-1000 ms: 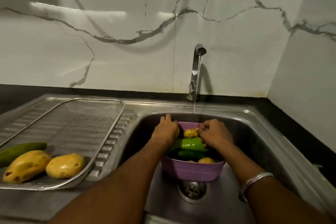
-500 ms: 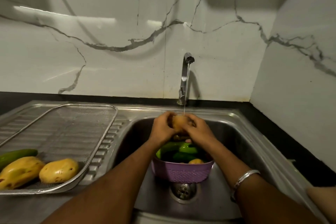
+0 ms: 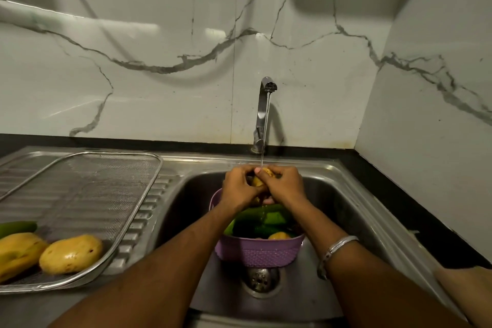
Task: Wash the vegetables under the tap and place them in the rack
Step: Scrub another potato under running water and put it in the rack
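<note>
From the head camera, we see both hands cupped together under the tap (image 3: 267, 104), above the far rim of the purple basket (image 3: 259, 252) that stands in the sink (image 3: 343, 194). Our left hand (image 3: 239, 189) and right hand (image 3: 285, 185) each curl round one small yellow vegetable (image 3: 258, 181), which sits between the palms right where the thin stream lands.

We judge it firm and fairly light, but wet skin will make it slippery, so the best hold is round its thick middle, with fingers wrapped rather than pinching the tips.

Counting what shows: one vegetable in the hands. In the basket we make out about three green vegetables (image 3: 266, 217) and one yellow vegetable in the basket (image 3: 278, 235) near its front rim; anything beneath is hidden.

On the mesh rack (image 3: 106, 189), which lies on the drainboard left of the sink, three pieces rest at the near left corner: two large yellow ones (image 3: 70, 254) touching each other, and one green one (image 3: 18, 228) just behind them at the left edge. One tap, one basket, one rack.
</note>
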`<state>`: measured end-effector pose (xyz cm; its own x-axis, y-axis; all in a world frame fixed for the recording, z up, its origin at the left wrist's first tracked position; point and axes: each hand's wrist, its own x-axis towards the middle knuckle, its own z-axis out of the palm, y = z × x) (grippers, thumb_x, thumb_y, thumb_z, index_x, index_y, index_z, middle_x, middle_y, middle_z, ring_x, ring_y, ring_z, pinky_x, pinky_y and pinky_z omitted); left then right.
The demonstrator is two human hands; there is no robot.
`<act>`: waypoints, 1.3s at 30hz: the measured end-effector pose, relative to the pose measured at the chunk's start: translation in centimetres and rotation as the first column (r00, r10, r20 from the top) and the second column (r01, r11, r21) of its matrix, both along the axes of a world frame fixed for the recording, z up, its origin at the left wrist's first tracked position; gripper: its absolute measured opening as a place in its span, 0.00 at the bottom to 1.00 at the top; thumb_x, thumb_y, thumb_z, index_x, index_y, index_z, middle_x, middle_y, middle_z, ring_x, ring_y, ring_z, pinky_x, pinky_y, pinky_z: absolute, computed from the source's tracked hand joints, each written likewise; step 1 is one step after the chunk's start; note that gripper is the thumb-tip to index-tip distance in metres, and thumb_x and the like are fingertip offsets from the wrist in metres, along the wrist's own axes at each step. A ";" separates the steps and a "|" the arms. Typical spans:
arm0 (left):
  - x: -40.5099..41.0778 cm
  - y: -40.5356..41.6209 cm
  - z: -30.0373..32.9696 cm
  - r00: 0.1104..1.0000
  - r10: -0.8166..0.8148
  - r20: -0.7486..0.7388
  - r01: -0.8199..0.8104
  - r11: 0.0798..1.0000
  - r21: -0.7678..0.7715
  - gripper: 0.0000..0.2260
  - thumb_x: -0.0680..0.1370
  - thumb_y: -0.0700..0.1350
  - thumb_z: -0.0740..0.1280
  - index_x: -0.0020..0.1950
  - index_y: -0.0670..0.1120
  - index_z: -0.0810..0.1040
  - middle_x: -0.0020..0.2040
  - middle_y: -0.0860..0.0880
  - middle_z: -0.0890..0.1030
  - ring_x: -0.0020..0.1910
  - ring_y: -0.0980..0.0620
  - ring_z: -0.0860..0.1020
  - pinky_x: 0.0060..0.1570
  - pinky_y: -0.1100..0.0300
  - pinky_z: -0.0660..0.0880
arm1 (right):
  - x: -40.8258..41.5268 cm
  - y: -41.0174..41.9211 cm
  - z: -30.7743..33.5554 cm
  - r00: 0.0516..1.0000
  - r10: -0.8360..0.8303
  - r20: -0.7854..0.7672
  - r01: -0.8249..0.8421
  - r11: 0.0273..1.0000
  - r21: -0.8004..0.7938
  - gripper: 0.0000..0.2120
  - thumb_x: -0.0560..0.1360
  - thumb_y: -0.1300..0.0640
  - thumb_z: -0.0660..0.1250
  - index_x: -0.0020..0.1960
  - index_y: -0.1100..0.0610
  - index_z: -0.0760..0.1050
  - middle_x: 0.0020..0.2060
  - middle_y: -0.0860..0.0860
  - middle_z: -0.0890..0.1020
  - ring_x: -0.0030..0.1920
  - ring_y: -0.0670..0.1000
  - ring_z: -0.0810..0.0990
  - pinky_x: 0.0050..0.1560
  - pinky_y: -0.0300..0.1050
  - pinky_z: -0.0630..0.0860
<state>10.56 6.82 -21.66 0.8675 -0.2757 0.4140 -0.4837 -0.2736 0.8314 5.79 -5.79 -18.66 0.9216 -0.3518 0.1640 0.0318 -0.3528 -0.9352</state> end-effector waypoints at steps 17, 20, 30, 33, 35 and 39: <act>-0.6 -2.0 0.4 0.980 0.151 -0.131 -0.159 0.986 -0.057 0.19 0.70 0.39 0.79 0.58 0.48 0.82 0.49 0.51 0.84 0.48 0.52 0.84 0.43 0.49 0.85 | 0.7 0.3 -0.9 0.985 -0.168 0.044 0.166 0.986 0.028 0.21 0.64 0.32 0.75 0.48 0.45 0.87 0.39 0.44 0.87 0.41 0.48 0.86 0.40 0.55 0.86; -1.1 -2.0 0.6 0.980 0.171 -0.102 -0.175 0.984 -0.037 0.18 0.70 0.40 0.80 0.58 0.48 0.81 0.48 0.52 0.84 0.47 0.54 0.83 0.45 0.51 0.85 | 0.5 0.4 -0.7 0.988 -0.154 0.031 0.155 0.988 -0.016 0.17 0.70 0.33 0.74 0.40 0.47 0.85 0.34 0.45 0.86 0.38 0.47 0.86 0.39 0.54 0.85; -1.0 -0.6 0.4 0.974 0.141 -0.180 -0.151 0.988 -0.044 0.18 0.67 0.41 0.82 0.55 0.46 0.84 0.46 0.50 0.86 0.46 0.54 0.85 0.49 0.52 0.84 | -0.1 -0.8 0.3 0.956 0.239 -0.172 -0.185 0.941 0.283 0.17 0.82 0.55 0.68 0.70 0.51 0.76 0.56 0.57 0.84 0.48 0.58 0.86 0.38 0.48 0.85; -1.0 -0.6 0.4 0.968 0.129 -0.216 -0.144 0.988 -0.056 0.17 0.67 0.40 0.82 0.53 0.46 0.83 0.46 0.50 0.86 0.46 0.53 0.85 0.47 0.51 0.85 | -0.2 -0.8 0.0 0.962 0.226 -0.156 -0.169 0.935 0.312 0.17 0.81 0.56 0.69 0.69 0.50 0.77 0.55 0.58 0.84 0.45 0.57 0.86 0.36 0.46 0.84; -1.0 -0.9 0.4 0.966 0.138 -0.218 -0.154 0.987 -0.055 0.16 0.67 0.40 0.82 0.52 0.47 0.84 0.45 0.50 0.86 0.45 0.53 0.85 0.46 0.50 0.85 | -0.3 -0.5 -0.3 0.984 0.142 -0.111 -0.105 0.952 0.288 0.16 0.79 0.54 0.72 0.66 0.53 0.80 0.52 0.57 0.85 0.44 0.56 0.87 0.34 0.46 0.83; -1.2 -1.7 0.4 0.969 0.171 -0.179 -0.177 0.984 -0.018 0.12 0.71 0.39 0.78 0.52 0.48 0.83 0.45 0.51 0.85 0.45 0.53 0.85 0.45 0.51 0.85 | 0.2 0.1 -1.1 0.998 -0.039 -0.041 0.046 0.981 0.187 0.15 0.72 0.48 0.78 0.57 0.52 0.85 0.48 0.52 0.87 0.45 0.52 0.87 0.35 0.51 0.85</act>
<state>9.33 5.10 -21.22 0.9609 -0.1026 0.2571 -0.2765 -0.3115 0.9091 5.94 -5.72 -19.79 0.9095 -0.4117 0.0572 -0.0155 -0.1712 -0.9851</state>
